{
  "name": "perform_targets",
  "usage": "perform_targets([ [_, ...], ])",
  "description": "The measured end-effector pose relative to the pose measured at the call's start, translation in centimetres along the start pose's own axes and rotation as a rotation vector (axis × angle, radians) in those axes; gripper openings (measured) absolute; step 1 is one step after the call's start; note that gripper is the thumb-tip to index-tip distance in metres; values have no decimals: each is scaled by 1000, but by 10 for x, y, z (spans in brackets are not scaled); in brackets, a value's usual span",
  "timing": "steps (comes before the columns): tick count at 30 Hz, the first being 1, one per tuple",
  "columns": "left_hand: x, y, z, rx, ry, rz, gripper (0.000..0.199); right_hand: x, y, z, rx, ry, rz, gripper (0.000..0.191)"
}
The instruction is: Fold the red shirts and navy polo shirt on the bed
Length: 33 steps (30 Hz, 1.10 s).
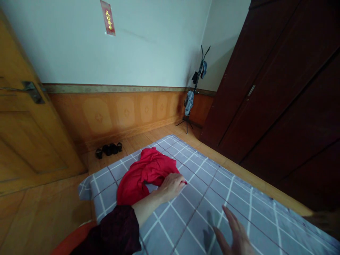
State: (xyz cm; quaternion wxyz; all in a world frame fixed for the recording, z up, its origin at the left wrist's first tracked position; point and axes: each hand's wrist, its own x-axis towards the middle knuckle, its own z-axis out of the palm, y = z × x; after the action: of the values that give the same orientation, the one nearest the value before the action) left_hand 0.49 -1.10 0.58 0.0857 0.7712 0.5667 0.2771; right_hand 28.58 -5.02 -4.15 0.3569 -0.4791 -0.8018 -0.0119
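Red garment lies crumpled on grey checked bedsheet. Left hand pinches its edge between thumb and fingers. Right hand, thumb and fingers spread, hovers above bedsheet, apart from garment. Possible trouble: one-handed pull may twist folds tighter, because far side lies loose.

Red cloth: plain, soft, creased, bunched into a curved shape. Lies on grey checked cover, near its far-left edge, between two corners.
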Motion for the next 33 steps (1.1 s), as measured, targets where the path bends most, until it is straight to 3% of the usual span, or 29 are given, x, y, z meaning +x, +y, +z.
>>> perform_targets([
  [3, -13, 24, -4, -124, -88, 108, 20, 15, -27, 44, 54, -39, -51, 53],
  [6, -20, 43, -3, -212, -175, 194, 23, 22, -39, 59, 141, -124, -112, 29],
  [8, -21, 47, 2, -247, -211, 200, 26, 23, -40, 56, 226, -142, -92, 24],
  [13, -17, 47, 13, -319, -289, 196, 18, 27, -42, 39, 470, -140, 46, 31],
  [15, -17, 47, 11, -315, -296, 188, 17, 30, -45, 36, 569, -188, 116, 26],
  [19, -16, 49, 1, -280, -296, 142, 20, 32, -45, 35, 630, -169, 236, 29],
  [28, -16, 51, 3, -216, -267, 162, 33, 33, -49, 34, 596, -153, 125, 21],
  [33, -13, 46, 1, -76, -201, 189, 32, 35, -49, 28, 683, -156, 239, 24],
])
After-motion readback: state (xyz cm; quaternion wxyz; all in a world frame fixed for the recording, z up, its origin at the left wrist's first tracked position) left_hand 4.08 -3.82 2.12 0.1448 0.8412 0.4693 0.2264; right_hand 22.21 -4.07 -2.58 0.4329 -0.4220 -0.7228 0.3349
